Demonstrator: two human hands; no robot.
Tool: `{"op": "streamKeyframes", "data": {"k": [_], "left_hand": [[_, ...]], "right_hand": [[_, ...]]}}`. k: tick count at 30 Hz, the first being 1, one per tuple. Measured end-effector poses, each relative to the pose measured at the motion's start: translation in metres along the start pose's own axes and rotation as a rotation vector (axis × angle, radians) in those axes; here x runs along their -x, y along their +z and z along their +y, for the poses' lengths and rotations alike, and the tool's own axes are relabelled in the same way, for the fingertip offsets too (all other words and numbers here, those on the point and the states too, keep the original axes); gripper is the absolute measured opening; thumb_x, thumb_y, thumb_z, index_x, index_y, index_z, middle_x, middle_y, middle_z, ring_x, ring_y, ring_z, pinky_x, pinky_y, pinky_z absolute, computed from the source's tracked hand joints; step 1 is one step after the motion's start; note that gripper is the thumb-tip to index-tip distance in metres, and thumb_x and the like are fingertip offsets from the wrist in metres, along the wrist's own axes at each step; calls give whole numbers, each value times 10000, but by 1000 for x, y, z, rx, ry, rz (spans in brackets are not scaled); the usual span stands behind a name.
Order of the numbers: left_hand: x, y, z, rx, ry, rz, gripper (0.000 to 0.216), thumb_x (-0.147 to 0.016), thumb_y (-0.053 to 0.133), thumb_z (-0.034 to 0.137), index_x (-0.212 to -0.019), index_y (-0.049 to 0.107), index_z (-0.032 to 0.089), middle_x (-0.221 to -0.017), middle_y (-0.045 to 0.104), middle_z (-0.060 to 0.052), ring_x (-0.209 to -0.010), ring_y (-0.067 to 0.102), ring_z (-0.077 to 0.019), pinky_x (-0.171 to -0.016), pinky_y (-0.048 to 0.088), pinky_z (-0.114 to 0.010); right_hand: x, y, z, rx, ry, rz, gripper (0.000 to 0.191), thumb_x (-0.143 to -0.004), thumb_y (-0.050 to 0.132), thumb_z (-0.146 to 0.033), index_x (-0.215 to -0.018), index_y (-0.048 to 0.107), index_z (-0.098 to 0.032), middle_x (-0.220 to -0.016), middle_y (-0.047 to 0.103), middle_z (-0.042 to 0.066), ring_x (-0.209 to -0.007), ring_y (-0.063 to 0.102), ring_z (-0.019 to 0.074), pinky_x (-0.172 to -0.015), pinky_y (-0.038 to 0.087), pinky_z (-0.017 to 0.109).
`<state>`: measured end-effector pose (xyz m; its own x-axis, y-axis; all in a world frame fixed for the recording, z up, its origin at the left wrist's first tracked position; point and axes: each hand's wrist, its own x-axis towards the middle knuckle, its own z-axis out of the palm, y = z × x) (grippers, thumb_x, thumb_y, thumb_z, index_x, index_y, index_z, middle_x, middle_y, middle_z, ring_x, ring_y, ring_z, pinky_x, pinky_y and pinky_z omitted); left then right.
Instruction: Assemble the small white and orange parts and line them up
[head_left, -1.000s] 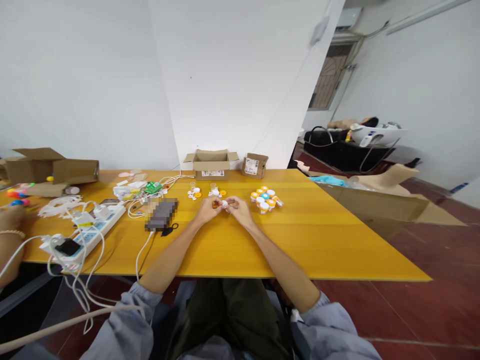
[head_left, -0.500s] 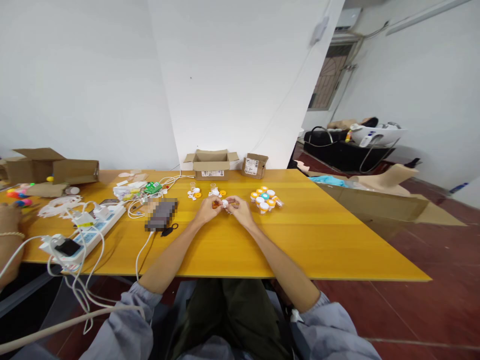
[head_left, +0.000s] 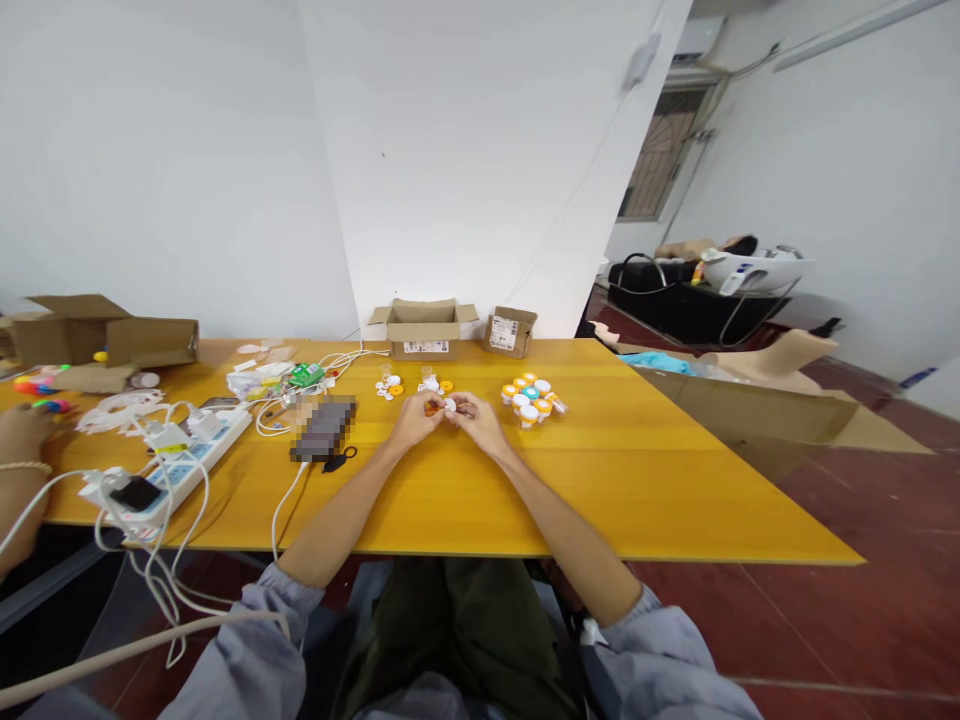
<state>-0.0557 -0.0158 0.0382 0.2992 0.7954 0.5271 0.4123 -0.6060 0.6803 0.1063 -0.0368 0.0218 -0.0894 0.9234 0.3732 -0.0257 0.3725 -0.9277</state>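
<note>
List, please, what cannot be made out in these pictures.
Small white piece, head view: too small to identify, partly covered by the left hand and right hand.
Dark device, head view: partly masked by pixelation.
Co-worker's forearm, head view: cut off by the left edge.
Open box, head view: floor hidden by its front wall.

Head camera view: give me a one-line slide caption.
Left hand and right hand hold a small white piece between their fingertips at a yellow table, beside clustered capped containers.

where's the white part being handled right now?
Head view, near centre: the white part is between the left hand and right hand, left of the lidded containers and nearer the wearer than the open cardboard box.
</note>
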Motion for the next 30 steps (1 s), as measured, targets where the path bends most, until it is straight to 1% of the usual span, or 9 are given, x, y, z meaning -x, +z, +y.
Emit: {"op": "streamKeyframes", "data": {"k": [3, 7, 11, 16, 21, 26, 30], "left_hand": [[0, -1, 2, 19, -14, -7, 20, -772, 686, 214, -756, 698, 211, -792, 735, -9, -743, 667, -169, -720, 554, -305], [-1, -2, 4, 47, -21, -18, 55, -777, 697, 254, -749, 683, 208, -794, 729, -6, -756, 667, -170, -725, 551, -305], [-1, -3, 3, 51, -10, -21, 59, -785, 692, 252, -750, 672, 209, -793, 722, -9, -766, 664, -171, -741, 545, -309], [0, -3, 2, 54, -3, -32, 57, -789, 685, 245, -750, 660, 211, -809, 717, -12, -777, 658, -172, -749, 542, -312], [0, -4, 4, 33, 34, -18, 85, -785, 705, 241, -727, 647, 216, -902, 718, -28, -852, 660, -184, -770, 534, -313], [0, -4, 5, 23, 67, -24, 106, -783, 704, 217, -707, 630, 217, -943, 701, -39, -912, 653, -196, -816, 530, -330], [1, -4, 3, 28, 66, -41, 101, -784, 693, 198, -708, 630, 217, -969, 695, -45, -941, 646, -199, -835, 527, -331]], "right_hand": [[1, 0, -1, -8, 11, -15, 312, -658, 773, -346, -929, 677, -225, -894, 740, 17, -797, 691, 184, -747, 570, 324], [1, 0, -1, -6, 13, -18, 297, -676, 765, -363, -926, 673, -232, -904, 737, 19, -789, 685, 182, -718, 565, 312], [1, 0, -1, -5, 24, -16, 292, -678, 757, -375, -920, 675, -234, -859, 730, 15, -731, 669, 174, -661, 554, 297], [1, 0, -3, -3, 19, -12, 275, -676, 762, -383, -893, 677, -236, -838, 729, 11, -719, 664, 171, -646, 551, 291], [2, 0, -5, -11, 29, -13, 303, -667, 771, -408, -889, 665, -232, -841, 729, 14, -698, 657, 165, -628, 552, 289], [2, 2, -5, -27, 21, -15, 306, -667, 774, -430, -865, 647, -233, -850, 730, 24, -773, 677, 186, -647, 570, 299], [2, 3, -3, -23, 29, -24, 306, -683, 774, -425, -887, 647, -236, -875, 736, 26, -809, 688, 199, -669, 584, 317]]}}
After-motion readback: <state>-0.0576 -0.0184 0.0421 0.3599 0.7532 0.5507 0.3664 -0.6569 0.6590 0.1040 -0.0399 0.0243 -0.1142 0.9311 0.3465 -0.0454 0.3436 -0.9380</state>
